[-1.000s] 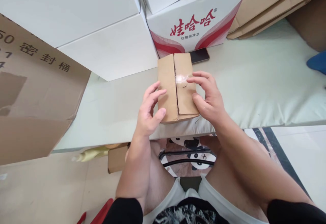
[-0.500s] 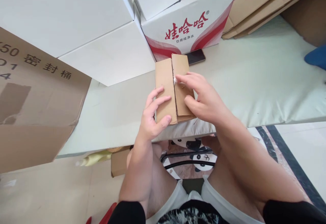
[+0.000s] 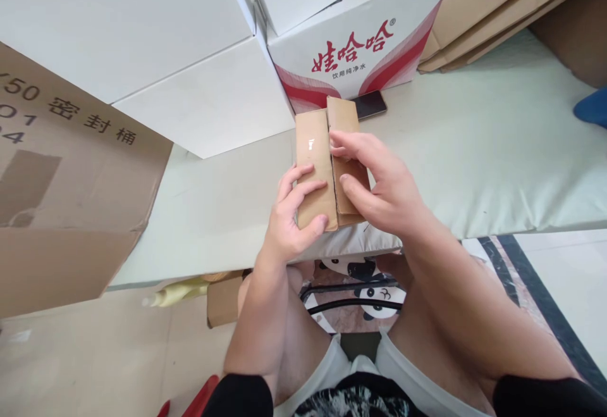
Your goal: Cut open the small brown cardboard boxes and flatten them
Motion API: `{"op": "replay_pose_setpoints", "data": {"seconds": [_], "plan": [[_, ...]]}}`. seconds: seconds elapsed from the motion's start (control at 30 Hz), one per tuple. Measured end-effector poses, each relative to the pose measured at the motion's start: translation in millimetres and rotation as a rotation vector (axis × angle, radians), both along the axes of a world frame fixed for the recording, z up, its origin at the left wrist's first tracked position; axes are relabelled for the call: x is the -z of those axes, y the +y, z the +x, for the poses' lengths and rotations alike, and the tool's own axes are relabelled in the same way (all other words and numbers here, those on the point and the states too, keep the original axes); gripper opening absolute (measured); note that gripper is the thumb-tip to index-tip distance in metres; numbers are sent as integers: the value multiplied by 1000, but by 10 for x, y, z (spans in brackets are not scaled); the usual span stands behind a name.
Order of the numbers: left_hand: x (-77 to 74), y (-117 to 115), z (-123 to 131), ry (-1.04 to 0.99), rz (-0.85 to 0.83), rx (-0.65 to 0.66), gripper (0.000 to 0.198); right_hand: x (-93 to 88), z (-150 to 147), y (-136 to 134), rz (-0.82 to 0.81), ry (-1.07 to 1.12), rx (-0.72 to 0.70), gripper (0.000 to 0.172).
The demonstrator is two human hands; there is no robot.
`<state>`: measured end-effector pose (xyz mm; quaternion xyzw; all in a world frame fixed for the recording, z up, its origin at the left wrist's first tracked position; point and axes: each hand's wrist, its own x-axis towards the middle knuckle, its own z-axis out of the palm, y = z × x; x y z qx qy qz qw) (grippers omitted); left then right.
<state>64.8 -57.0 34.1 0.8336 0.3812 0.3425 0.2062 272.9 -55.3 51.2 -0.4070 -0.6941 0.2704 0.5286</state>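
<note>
A small cardboard box (image 3: 313,205) rests on the pale padded surface in front of me, its two top flaps folded in and meeting along a dark seam. A small shiny white patch shows on the left flap. My left hand (image 3: 294,211) lies on that flap with fingers spread. My right hand (image 3: 379,183) is over the right flap, thumb and index apart, its fingertips near the seam. I cannot make out anything between its fingers. Just behind the box, a black phone (image 3: 372,105) lies flat.
Beyond the phone stands a white and red carton (image 3: 351,56). White boxes (image 3: 203,100) are stacked to its left, and a large printed cardboard box (image 3: 76,214) fills the far left. Folded cardboard (image 3: 493,12) leans at the back right. A blue object (image 3: 592,107) sits at the right edge.
A small white bit that was at my right fingertips by the seam no longer shows there. A shiny white patch now shows on the left flap. My left hand stays on the box.
</note>
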Motion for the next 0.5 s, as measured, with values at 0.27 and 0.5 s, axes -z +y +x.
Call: {"op": "replay_pose_setpoints", "data": {"seconds": [0.27, 0.5], "plan": [[18, -5, 3, -83, -41, -7, 41, 18, -44, -9, -63, -227, 20, 63], [1, 5, -79, -114, -30, -57, 46, 54, -67, -60, -153, -469, 192, 48]]}}
